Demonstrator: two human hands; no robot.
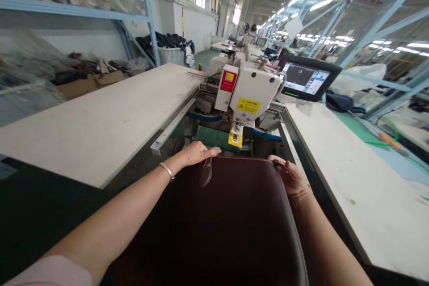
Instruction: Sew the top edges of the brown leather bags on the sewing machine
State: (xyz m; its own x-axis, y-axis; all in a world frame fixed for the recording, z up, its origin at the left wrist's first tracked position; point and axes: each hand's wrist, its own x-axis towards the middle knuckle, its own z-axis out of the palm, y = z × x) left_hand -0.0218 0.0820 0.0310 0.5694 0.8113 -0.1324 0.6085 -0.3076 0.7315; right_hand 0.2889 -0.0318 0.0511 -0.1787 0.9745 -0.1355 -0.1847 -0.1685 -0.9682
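Note:
A large dark brown leather bag or panel (241, 214) with rounded corners fills the lower middle. My left hand (196, 154) is closed on its far edge, thumb on top, beside a stitched leather tab (207, 173) that lies on the leather. At the far right corner, my right hand (291, 176) is closed around the edge. A thin dark object (281, 165) shows among its fingers, too small to name. Just beyond the leather stands a white industrial sewing machine (256, 85), with a yellow tag (235, 136) under its head.
Pale tabletops lie on the left (124, 120) and right (355, 174) of the machine. Metal rails (174, 127) edge the gap between. A control screen (308, 78) stands at the machine's right. Blue shelving (150, 13) rises at left, near a full bin (172, 56).

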